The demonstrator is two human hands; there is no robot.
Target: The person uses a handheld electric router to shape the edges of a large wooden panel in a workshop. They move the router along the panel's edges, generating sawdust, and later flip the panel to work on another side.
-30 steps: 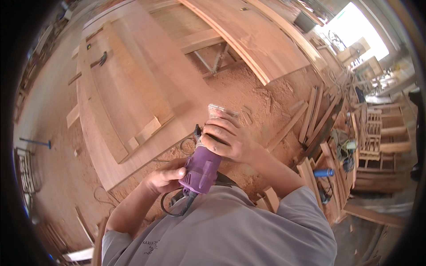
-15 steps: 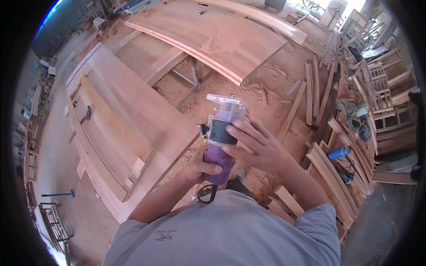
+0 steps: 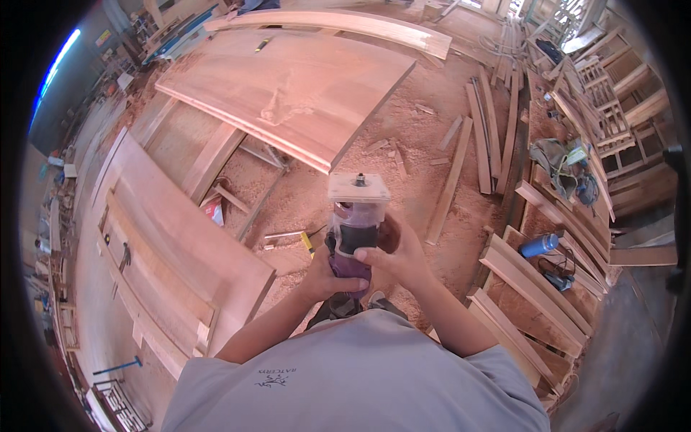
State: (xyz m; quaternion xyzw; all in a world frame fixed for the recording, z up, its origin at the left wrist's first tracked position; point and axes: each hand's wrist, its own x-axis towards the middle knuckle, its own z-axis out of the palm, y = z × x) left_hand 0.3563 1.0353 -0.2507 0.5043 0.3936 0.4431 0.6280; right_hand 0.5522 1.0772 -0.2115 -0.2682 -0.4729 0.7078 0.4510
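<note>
A purple and black trim router (image 3: 357, 236) stands upright in front of my chest, its clear square base plate facing up with a small bit poking through the middle. Its purple lower body is wrapped by my left hand (image 3: 324, 279), the thumb lying across the front. My right hand (image 3: 400, 253) closes on the router's other side, with the thumb pressed against the black band. Left of the tool lies a wide wooden panel (image 3: 173, 223) with a curved wooden frame (image 3: 162, 252) on it.
A second panel (image 3: 302, 86) lies ahead, behind it a long curved board (image 3: 338, 25). Sawdust and loose wood strips (image 3: 452, 180) cover the floor. To the right are stacked boards (image 3: 533, 288) with a blue bottle (image 3: 540, 245). A blue-handled tool (image 3: 119, 366) lies at the lower left.
The router has turned so its base plate faces up more squarely, and it sits slightly lower. My right hand has come down round its side. The view has swung right.
</note>
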